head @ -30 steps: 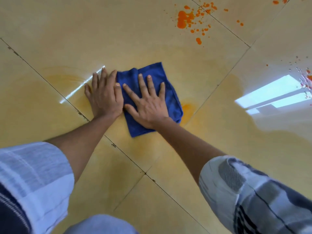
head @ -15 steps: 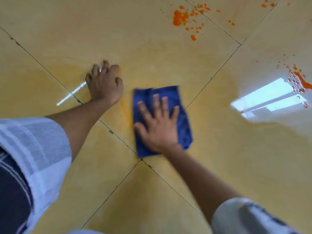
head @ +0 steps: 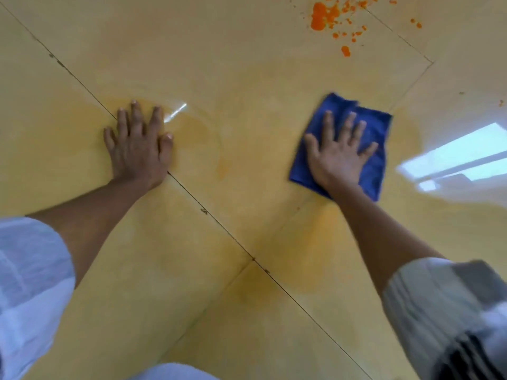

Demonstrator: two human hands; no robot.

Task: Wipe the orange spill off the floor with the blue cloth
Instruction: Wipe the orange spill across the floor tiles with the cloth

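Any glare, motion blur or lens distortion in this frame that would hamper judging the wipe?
Head view: window glare whitens the floor's right edge, and a small glint sits by the left hand; the right sleeve is motion-smeared, the right hand and blue cloth slightly soft; the wide lens bends the tile joints; the orange spill stays legible.

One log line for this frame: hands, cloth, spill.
left hand: flat on floor | right hand: flat on blue cloth | orange spill: unwiped

Floor: yellow tiles (head: 247,78), dark grout lines.
On it: blue cloth (head: 375,133), orange spill (head: 319,16), both hands flat.
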